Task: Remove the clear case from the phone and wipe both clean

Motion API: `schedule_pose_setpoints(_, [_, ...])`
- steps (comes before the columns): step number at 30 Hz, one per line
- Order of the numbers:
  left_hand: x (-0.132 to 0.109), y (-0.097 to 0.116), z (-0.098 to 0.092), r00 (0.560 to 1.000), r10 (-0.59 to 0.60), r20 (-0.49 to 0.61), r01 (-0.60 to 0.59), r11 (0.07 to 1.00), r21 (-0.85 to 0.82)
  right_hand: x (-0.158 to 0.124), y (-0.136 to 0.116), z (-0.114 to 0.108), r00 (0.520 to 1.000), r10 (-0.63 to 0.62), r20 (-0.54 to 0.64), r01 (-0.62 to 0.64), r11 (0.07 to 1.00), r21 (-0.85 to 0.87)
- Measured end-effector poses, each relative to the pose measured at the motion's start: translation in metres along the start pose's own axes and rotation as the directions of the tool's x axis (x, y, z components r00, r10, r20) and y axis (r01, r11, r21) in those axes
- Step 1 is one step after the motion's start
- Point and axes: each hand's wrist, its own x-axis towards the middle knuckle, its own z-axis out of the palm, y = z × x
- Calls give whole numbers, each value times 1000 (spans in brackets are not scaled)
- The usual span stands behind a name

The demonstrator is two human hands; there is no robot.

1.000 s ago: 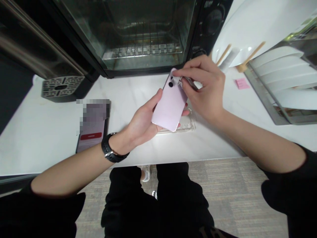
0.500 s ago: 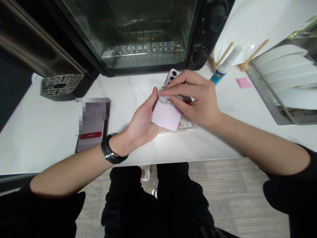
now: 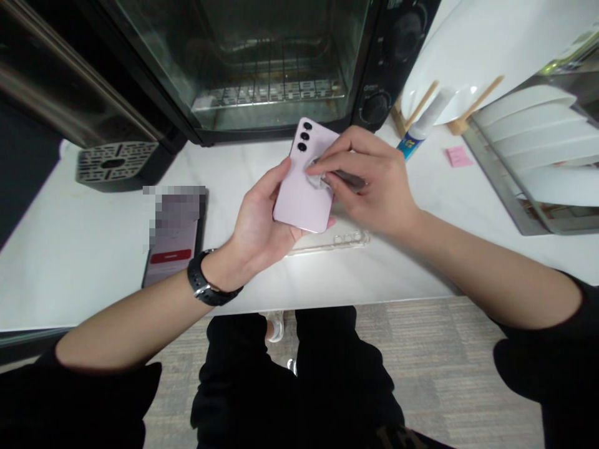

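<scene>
My left hand (image 3: 261, 219) grips a pale pink phone (image 3: 304, 184), back side up, its three camera lenses toward the oven. My right hand (image 3: 369, 181) is closed in a pinch on a small crumpled white wipe (image 3: 317, 178) and presses it against the middle of the phone's back; something thin and dark also shows under those fingers. A clear phone case (image 3: 344, 240) lies on the white counter (image 3: 93, 249) just below both hands. A black watch sits on my left wrist.
A second phone (image 3: 174, 240) with a red button on screen lies at the left. A black toaster oven (image 3: 262, 62) stands behind, a grille at far left. At right are a tube (image 3: 421, 131), a pink sticky note (image 3: 458, 156), and a plate rack (image 3: 538, 149).
The phone tilted up so its three lenses show clear of my fingers. My right hand's wipe moved from the lens end to the middle of the back.
</scene>
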Motion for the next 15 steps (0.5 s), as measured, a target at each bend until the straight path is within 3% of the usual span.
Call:
schedule_pose_setpoints(7, [-1,-1,-6,984,-119,129,103,987,126,2,4,-4,986,91,-138,-95,995,-24])
schedule_pose_setpoints(11, [-1,0,-3,993,-97,60,88,986,144,4,1,-5,988,121,-92,-119,992,33])
schedule_pose_setpoints(15, [1,-2,-2,992,-124,20,121,985,121,3,-6,-1,998,-48,32,45,995,89])
